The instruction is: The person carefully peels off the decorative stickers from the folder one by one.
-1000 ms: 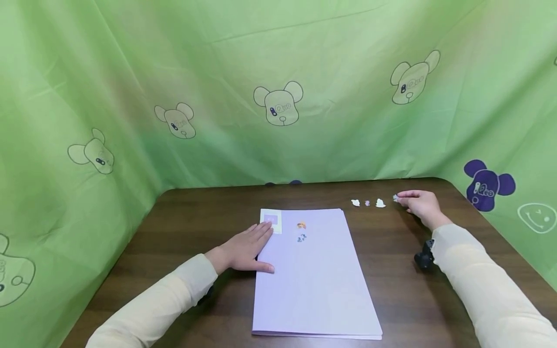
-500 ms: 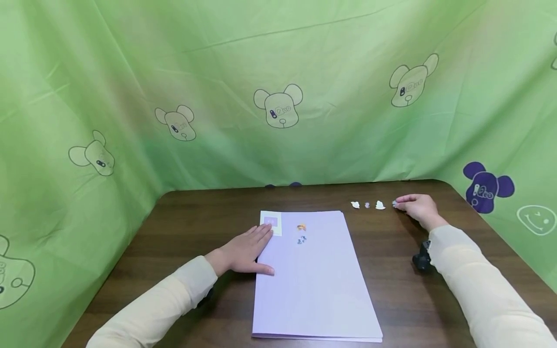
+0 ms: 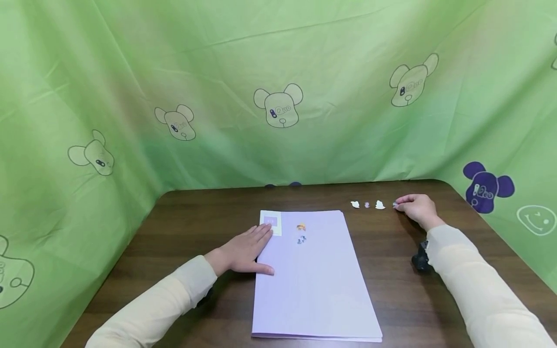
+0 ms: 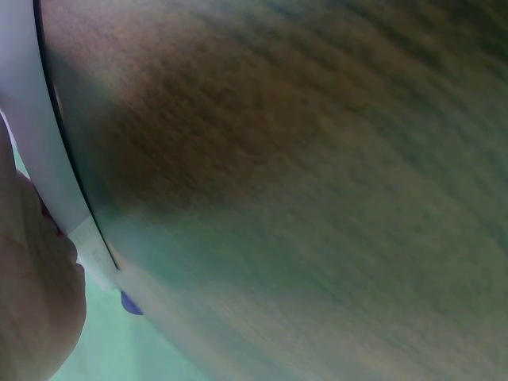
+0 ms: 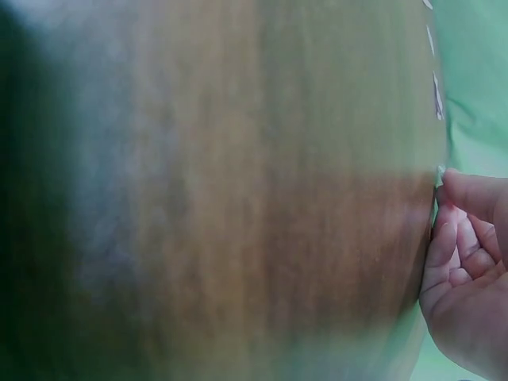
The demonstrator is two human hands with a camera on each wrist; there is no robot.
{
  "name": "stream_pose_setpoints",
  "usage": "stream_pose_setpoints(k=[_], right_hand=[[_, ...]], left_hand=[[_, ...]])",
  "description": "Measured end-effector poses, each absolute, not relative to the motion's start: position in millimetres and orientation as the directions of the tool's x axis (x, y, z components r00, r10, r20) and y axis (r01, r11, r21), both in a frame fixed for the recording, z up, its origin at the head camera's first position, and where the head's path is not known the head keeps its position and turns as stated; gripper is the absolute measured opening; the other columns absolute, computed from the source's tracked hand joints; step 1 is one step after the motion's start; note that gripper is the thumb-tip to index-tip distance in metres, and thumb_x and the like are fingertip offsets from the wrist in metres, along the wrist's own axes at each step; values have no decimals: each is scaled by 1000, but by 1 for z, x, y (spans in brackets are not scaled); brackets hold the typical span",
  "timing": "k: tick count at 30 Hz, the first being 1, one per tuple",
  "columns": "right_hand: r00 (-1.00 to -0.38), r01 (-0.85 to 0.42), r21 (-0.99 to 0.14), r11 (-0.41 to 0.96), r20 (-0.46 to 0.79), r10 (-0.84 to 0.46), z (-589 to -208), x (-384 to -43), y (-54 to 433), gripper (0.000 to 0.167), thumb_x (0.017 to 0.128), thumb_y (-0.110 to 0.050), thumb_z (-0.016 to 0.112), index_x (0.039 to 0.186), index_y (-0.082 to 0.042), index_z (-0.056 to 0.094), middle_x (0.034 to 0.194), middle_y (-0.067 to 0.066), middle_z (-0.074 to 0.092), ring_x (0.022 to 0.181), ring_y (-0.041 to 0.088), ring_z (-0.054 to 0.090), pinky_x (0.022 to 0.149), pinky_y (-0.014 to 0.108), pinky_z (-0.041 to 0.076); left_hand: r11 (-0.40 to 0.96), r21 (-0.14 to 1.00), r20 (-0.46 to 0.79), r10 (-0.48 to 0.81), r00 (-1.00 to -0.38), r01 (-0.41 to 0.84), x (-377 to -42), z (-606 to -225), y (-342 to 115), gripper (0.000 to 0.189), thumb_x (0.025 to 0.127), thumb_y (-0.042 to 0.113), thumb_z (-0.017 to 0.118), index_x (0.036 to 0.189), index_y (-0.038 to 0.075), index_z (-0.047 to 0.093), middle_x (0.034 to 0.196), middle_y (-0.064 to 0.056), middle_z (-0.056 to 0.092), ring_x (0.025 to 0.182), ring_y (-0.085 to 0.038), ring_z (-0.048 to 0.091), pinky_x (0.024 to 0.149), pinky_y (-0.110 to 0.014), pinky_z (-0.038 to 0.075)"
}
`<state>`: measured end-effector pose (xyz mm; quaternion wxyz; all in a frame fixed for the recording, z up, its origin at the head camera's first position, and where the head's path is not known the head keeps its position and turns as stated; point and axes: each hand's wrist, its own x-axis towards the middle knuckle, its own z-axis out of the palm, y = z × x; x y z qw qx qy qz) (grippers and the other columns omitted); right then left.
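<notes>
My left hand (image 3: 245, 249) lies with straight fingers on the left edge of a lilac paper folder (image 3: 322, 290), fingertips over a white label with a lilac square (image 3: 271, 221). In the left wrist view, part of this hand (image 4: 40, 294) shows beside the folder's edge. At the back right of the table, my right hand (image 3: 418, 210) pinches a small bluish sticker (image 3: 395, 205) between thumb and fingers, right at the tabletop. The fingers hide most of it. An orange sticker (image 3: 301, 226) and a blue one (image 3: 301, 239) sit on the folder's upper part.
Left of my right hand, a white cutout sticker (image 3: 380, 205), a small purplish one (image 3: 367, 205) and another white one (image 3: 355, 204) lie in a row on the brown wooden table (image 3: 204, 208). A green curtain (image 3: 217, 145) with bear faces hangs close behind the table.
My right hand has come slightly left and lower with the bluish sticker, toward the row of stickers. The left hand and the folder stay in place.
</notes>
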<state>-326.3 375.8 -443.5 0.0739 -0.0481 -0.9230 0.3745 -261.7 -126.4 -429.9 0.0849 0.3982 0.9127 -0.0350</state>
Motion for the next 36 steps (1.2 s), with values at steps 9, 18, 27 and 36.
stream_pose_setpoints(k=[9,18,27,36], right_hand=[[-988,16,-660,751,105,114,-443,-328,378,33,90,-18,65,108,9,66,116,31,60,110,49,48,93,53,36],[-990,8,-639,769,103,96,-442,-326,378,33,91,-18,64,107,10,66,116,32,59,110,51,48,94,55,35],[-992,22,-647,762,78,96,-442,-328,380,37,93,-21,64,111,10,64,118,32,58,112,50,47,94,55,35],[-993,12,-683,731,75,87,-444,-326,383,39,94,-20,64,116,12,61,116,31,60,109,44,51,89,47,39]], left_hand=[[685,4,-193,715,-672,728,-262,-429,-126,110,82,84,32,156,4,12,162,-10,5,148,-21,0,117,-36,7],[678,1,-180,723,-667,735,-263,-432,-127,110,83,84,33,155,4,13,162,-11,5,147,-21,0,117,-36,7],[679,-17,-181,720,-670,734,-264,-433,-127,110,82,84,32,155,4,12,162,-11,5,147,-20,0,117,-35,6],[676,-25,-190,720,-667,737,-264,-432,-127,109,83,83,33,155,3,11,162,-11,4,148,-21,0,117,-35,5]])
